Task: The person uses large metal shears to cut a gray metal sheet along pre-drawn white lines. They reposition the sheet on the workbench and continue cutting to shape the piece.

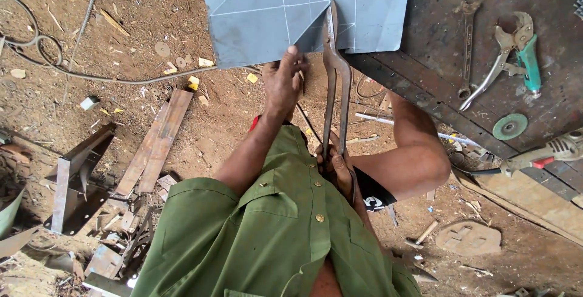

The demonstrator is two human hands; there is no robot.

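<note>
Grey sheet (303, 11) lies on the bench edge, overhanging the dirt. Your left arm stretches forward, left hand (284, 81) pinching the sheet's near edge. Your right elbow bends out; right hand (337, 166) grips the shears (335, 72), whose blades bite the sheet.
</note>
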